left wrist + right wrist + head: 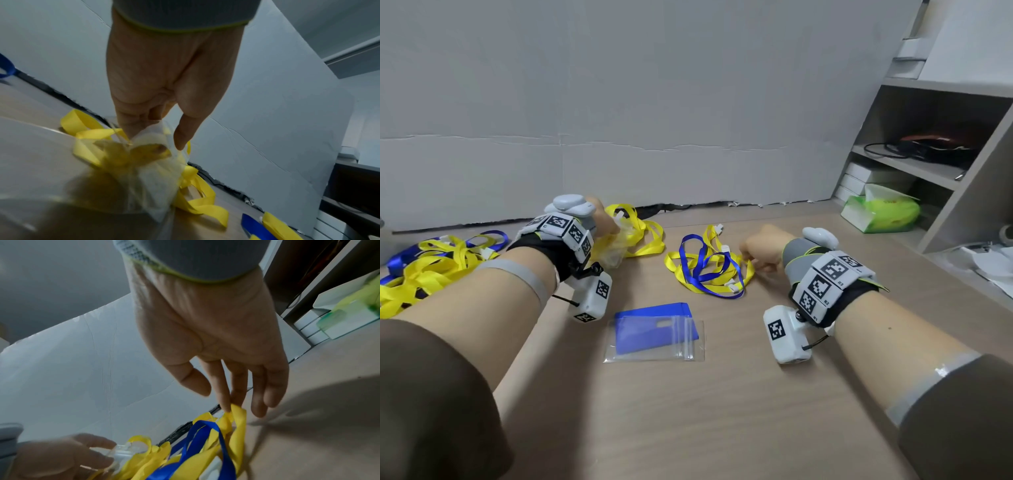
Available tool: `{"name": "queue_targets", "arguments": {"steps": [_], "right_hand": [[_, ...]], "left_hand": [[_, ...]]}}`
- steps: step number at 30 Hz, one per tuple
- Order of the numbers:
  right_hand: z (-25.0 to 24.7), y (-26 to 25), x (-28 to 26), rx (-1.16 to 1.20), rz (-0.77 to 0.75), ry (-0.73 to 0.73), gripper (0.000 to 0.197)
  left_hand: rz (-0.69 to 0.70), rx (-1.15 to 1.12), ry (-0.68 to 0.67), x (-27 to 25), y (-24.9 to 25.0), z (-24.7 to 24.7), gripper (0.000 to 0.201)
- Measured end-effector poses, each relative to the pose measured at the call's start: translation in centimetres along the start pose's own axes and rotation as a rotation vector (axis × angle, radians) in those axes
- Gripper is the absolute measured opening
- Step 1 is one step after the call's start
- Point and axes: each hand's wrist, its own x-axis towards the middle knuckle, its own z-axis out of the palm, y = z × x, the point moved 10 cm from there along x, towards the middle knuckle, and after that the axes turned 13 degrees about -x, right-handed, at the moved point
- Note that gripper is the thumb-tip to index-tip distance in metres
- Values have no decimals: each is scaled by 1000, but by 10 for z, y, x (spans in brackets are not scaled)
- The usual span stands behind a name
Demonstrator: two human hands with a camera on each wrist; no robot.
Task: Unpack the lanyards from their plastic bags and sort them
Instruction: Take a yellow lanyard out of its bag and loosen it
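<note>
Left hand (164, 91) grip bunched on plastic bag (152, 175), right hand (213, 337) grip apparently pinching yellow lanyard (236, 420), wooden table (722, 411)

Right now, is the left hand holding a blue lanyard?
No, the left hand grips a crumpled clear plastic bag with yellow ribbon lanyards around it.

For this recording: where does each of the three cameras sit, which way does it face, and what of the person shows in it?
Head: on the head, looking forward and down at the wooden tabletop; both forearms show.
Left wrist: along the left hand, gripping the clear plastic bag of yellow lanyards.
Right wrist: along the right hand, pinching the tangle of yellow and blue lanyards.
Shared: that tangle also shows in the head view.
</note>
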Motion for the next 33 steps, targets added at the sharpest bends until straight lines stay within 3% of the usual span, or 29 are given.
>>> {"name": "queue_targets", "arguments": {"steps": [3, 9, 13, 15, 17, 19, 22, 24, 28, 33], "right_hand": [[-18, 1, 2, 110, -4, 139, 6], [-43, -9, 0, 394, -86, 310, 9], [-56, -21, -13, 566, -185, 367, 25], [-64, -30, -20, 598, -251, 397, 25], [-70, -42, -29, 604, -313, 417, 25], [-76, -54, -39, 605, -378, 429, 22], [-87, -63, -55, 630, -422, 458, 18], [-94, -66, -62, 700, -443, 463, 16], [-108, -63, -69, 859, -484, 445, 13], [-118, -45, -59, 880, -423, 464, 14]], "left_hand": [[-1, 20, 22, 2, 1, -3, 52], [-19, 11, -6, -1, 2, -5, 38], [130, -112, 23, -18, 42, -11, 35], [263, -227, -89, -39, 79, 2, 36], [391, -367, -316, -71, 118, 27, 45], [527, -365, -490, -105, 153, 48, 58], [654, -440, -655, -142, 188, 72, 53], [655, -546, -647, -145, 196, 78, 40], [602, -551, -469, -131, 198, 75, 15], [412, -751, -436, -109, 187, 73, 21]]}}
